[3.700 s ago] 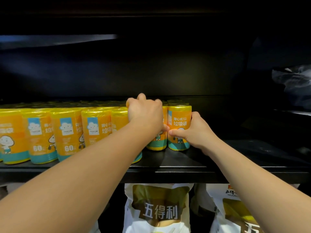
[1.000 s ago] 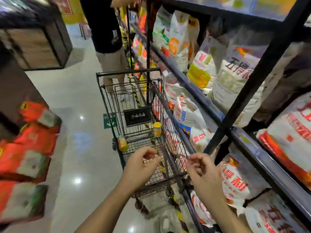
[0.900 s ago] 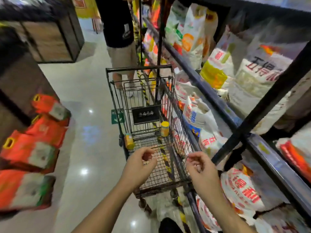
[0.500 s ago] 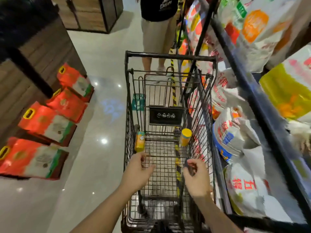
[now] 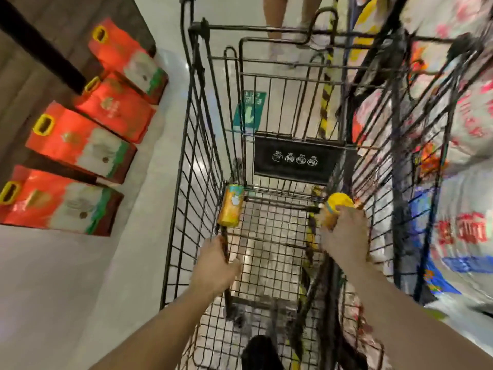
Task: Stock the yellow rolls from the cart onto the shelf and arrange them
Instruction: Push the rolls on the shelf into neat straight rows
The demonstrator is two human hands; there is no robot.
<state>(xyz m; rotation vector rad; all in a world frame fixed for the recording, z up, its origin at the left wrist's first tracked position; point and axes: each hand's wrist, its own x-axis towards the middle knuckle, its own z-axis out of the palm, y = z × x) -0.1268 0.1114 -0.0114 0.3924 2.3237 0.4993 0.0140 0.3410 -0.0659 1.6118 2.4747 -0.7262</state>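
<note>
While one yellow roll [image 5: 336,202] in the right corner of the cart [image 5: 296,161] is gripped by curled fingers of the right hand [image 5: 344,236], pick-up is judged underway. Next, the left roll [image 5: 231,205] should be taken by the left hand [image 5: 216,264], whose finger state cannot be told.

One head-worn view — close above, facing steeply down into the cart [image 5: 296,158].

Cart [image 5: 266,27] open-topped, wire walls [image 5: 197,169] L/R; free mesh floor [image 5: 269,236] betw. rolls [image 5: 231,206]
</note>
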